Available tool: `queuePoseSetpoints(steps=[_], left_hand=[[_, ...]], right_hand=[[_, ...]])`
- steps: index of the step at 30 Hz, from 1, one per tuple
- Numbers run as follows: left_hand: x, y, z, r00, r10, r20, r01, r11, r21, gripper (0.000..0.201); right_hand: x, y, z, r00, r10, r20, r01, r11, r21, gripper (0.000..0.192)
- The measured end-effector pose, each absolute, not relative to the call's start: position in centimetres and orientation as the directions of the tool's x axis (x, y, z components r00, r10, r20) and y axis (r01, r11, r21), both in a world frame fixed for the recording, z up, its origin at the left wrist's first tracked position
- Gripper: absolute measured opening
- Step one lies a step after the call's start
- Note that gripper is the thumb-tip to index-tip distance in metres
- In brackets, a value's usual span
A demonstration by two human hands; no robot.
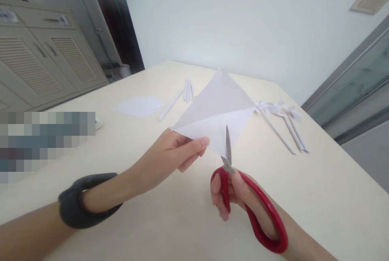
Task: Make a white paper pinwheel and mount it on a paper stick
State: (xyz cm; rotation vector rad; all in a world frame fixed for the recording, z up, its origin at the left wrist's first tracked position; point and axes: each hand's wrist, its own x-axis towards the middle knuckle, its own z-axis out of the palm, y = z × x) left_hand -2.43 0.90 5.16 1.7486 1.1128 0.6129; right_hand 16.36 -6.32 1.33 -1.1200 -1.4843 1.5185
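A square sheet of white paper (212,107) with a crease across it is held up cornerwise above the table. My left hand (182,149) pinches its lower left edge, thumb on top and fingers beneath. In my right hand (240,196) is a pair of scissors (269,208) with red handles, fingers through the loops. The blades straddle the sheet's near corner, one over the paper and the other mostly hidden under it. A dark band (73,204) is around my left wrist.
On the cream table (170,228) lie more white sheets (138,106) at the left. Several rolled paper sticks (172,105) are behind my left hand. Paper pinwheels (275,109) on sticks lie at the right. A wall (231,18) stands behind, a cabinet (36,54) far left.
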Motion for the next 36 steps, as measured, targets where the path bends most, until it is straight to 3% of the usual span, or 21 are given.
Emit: queuePoseSetpoints(steps=[5,11,36], left_hand=[[-2.39,0.84,5.19,0.451,0.890,-0.070,0.413,-0.139,0.900,0.049],[-2.31,0.96,5.06,0.461,0.883,-0.086,0.415,-0.130,0.900,0.052],[-2.39,0.97,5.01,0.480,0.874,-0.078,0.418,-0.149,0.896,0.051]], right_hand=[[16.24,-6.24,1.62,-0.419,0.903,-0.089,0.048,-0.076,-0.996,0.052],[16.42,-6.31,1.08,-0.369,0.924,-0.101,0.056,-0.087,-0.995,0.044],[16.44,-6.22,1.10,-0.404,0.909,-0.103,0.070,-0.081,-0.994,0.048]])
